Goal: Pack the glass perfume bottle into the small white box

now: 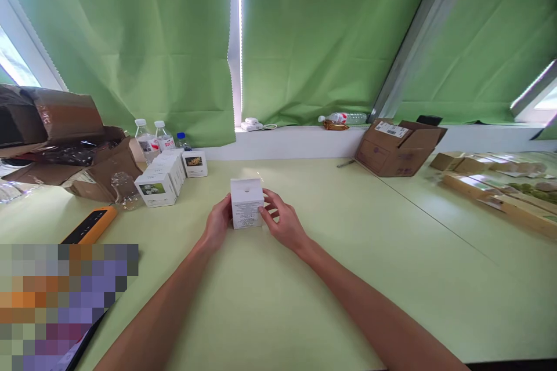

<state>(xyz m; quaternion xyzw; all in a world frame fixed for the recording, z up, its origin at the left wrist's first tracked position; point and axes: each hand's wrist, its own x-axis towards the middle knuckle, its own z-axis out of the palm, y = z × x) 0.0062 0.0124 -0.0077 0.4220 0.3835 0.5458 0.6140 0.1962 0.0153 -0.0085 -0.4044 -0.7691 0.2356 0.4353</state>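
Note:
A small white carton (247, 204) with fine printed text on its front stands upright at the middle of the table. My left hand (218, 221) is against its left side, the fingers partly hidden behind it. On the other side, my right hand (284, 221) holds the right edge with thumb and fingers curled. The carton's top face is shut, with a small notch near its front edge. To the left, a row of similar white cartons (157, 186) with picture labels stands together, and a single picture-labelled carton (195, 164) sits just right of that row.
An open cardboard box (104, 165) and a clear plastic bottle (126, 190) are at left, near an orange-and-black case (92, 225). Another cardboard box (394, 148) stands back right. Long trays (491, 197) lie far right. A pen-like object (346, 163) lies by the wall.

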